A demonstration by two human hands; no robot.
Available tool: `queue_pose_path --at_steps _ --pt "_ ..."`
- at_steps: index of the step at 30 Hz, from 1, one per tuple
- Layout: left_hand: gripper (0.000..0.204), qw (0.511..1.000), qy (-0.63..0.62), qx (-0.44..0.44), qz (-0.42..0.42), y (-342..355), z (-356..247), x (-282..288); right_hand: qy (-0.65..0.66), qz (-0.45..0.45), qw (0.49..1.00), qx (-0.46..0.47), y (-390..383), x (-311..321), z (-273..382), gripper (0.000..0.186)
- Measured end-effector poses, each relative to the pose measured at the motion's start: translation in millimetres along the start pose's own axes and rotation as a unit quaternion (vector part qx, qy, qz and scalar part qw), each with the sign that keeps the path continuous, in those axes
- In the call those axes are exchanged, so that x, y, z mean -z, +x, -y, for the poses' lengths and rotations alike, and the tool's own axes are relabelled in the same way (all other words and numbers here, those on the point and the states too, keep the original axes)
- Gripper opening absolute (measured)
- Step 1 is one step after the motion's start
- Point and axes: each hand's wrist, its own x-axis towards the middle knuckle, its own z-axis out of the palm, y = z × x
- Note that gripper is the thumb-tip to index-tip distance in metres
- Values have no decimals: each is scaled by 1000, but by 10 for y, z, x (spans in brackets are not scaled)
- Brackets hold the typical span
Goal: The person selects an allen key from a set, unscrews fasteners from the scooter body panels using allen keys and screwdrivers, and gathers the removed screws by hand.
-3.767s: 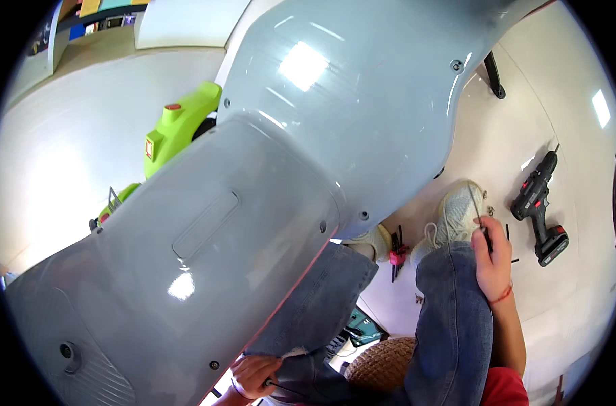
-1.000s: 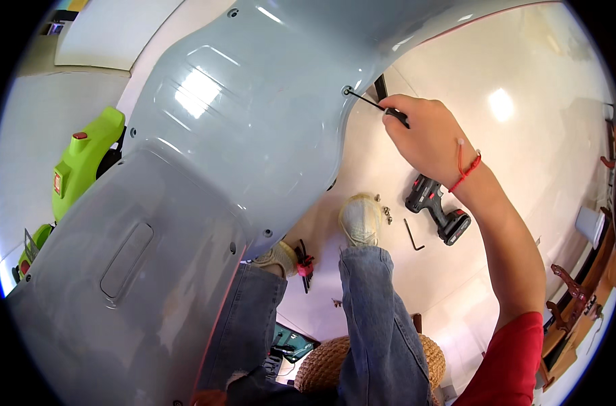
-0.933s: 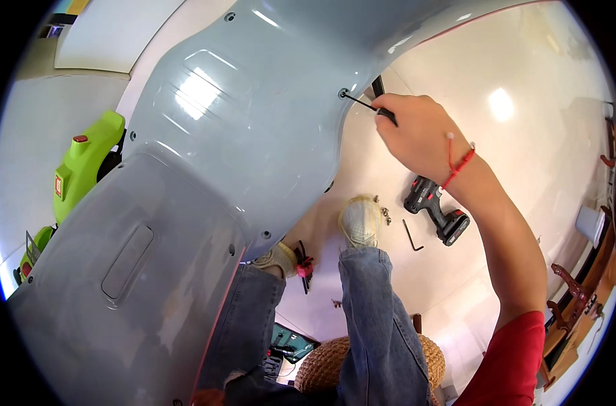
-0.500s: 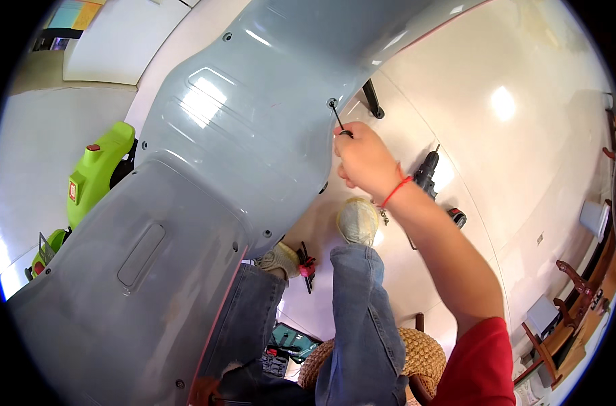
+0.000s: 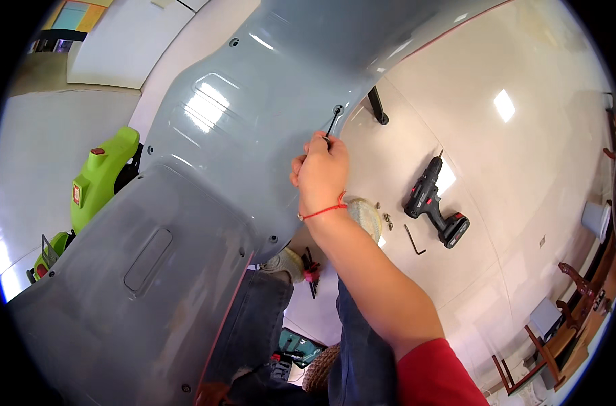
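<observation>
My right hand [image 5: 321,172] is closed around a screwdriver, whose thin dark shaft [image 5: 333,124] slants up and away from my fingers. Its tip meets a screw hole [image 5: 338,109] near the right edge of a glossy grey body panel [image 5: 267,135], which looks like a scooter's footboard. My fingers hide most of the handle. Other fastener holes show along the panel, such as one at the far edge [image 5: 234,42] and one by the near step [image 5: 273,239]. I cannot make out my left hand anywhere in the view.
On the floor to the right lie a black cordless drill [image 5: 430,199], an L-shaped hex key [image 5: 413,240] and several small screws [image 5: 388,220]. A black stand leg [image 5: 377,106] juts from under the panel. A green tool case [image 5: 301,346] and a woven seat [image 5: 320,369] are near my legs.
My right hand has swung left and nearer, over the panel's edge; the screwdriver's tip stays at the same hole, its shaft now leaning the other way. The drill and hex key are fully uncovered.
</observation>
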Motion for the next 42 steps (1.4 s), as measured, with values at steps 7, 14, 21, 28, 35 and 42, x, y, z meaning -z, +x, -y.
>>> queue_pose_path --at_steps 7,14,21,28,35,42 --pt "31 999 -47 12 8 44 38 1 45 -45 998 23 47 -243 -91 20" --pt "31 997 -76 0 -23 32 88 -40 28 -66 994 85 177 -274 -258 19" --pt "33 995 -98 -14 -28 -42 131 -52 -58 -48 992 101 112 -166 -279 22" --pt "33 993 -105 -21 -55 255 -76 -20 -162 -92 959 213 316 38 -609 23" --pt "34 994 -90 -3 -60 149 2 -65 -217 8 954 208 192 395 -279 24" --pt "35 993 -92 16 -75 136 36 -214 -424 250 814 309 341 -110 436 30"
